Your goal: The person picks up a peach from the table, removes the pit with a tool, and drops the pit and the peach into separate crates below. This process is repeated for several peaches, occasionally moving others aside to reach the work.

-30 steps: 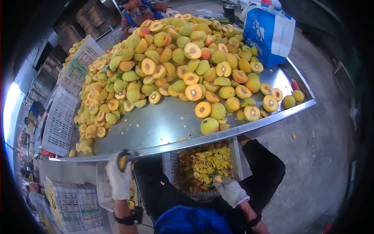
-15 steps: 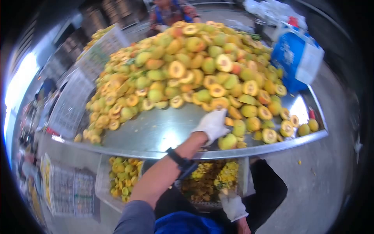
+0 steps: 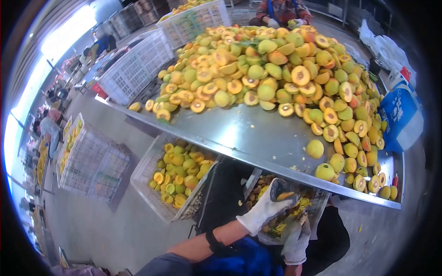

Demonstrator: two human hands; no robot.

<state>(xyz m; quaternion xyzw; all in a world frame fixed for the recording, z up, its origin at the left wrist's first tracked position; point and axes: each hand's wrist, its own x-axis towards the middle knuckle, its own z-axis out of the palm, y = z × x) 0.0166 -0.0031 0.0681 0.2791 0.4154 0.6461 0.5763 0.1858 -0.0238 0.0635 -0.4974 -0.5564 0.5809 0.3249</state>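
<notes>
My left hand (image 3: 268, 209), in a white glove with a dark palm, holds a piece of yellow-orange fruit (image 3: 285, 196) over a crate (image 3: 321, 212) of pits and yellow scraps. Close by on the right, my right hand (image 3: 297, 237) wears a stained glove, its fingers curled and pressed together; what they hold is too small to make out. Above both hands, a steel table (image 3: 221, 131) bears a large heap of halved and whole yellow-green fruit (image 3: 258, 71).
A crate of fruit halves (image 3: 149, 198) stands left of my legs. White crates (image 3: 136, 66) stand at the table's left end, another stack (image 3: 99, 172) on the floor. At the right are a blue bag (image 3: 399, 117) and a red-handled tool (image 3: 395, 180). A person (image 3: 283, 11) sits opposite.
My left hand has moved from the fruit on the table down over the scrap crate and now holds a fruit piece. The view has swung left, and my right hand is nearer my left.
</notes>
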